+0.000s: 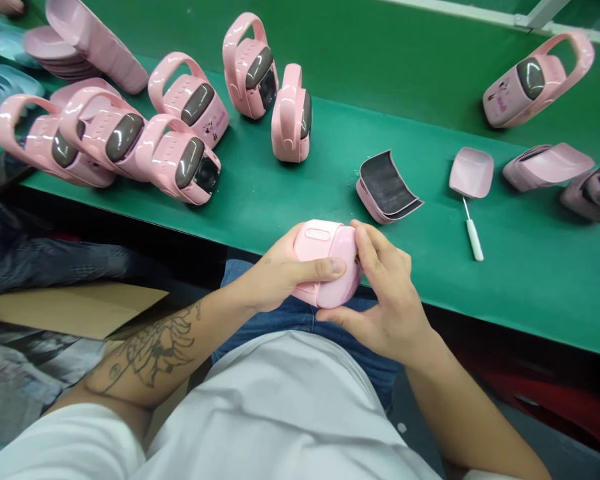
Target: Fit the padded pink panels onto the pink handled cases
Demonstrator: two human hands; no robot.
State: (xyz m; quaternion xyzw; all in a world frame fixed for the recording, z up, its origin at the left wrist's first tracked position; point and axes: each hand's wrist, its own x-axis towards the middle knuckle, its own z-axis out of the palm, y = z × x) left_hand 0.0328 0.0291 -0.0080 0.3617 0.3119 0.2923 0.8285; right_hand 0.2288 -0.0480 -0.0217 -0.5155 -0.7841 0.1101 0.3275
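Both hands hold one pink plastic housing (325, 248) just above my lap, at the near edge of the green table (505, 267). My left hand (275, 273) wraps its left side, thumb lying across the front. My right hand (387, 293) grips its right side with curled fingers. A small stack of curved dark-faced cover plates (386, 187) lies on the table just beyond the housing.
Several finished pink handled units (180, 157) crowd the left of the table; one more (535, 83) lies far right. A pink cover piece (471, 172), a white-handled tool (474, 237) and stacked pink shells (547, 165) sit right. Cardboard (75, 307) lies at my left.
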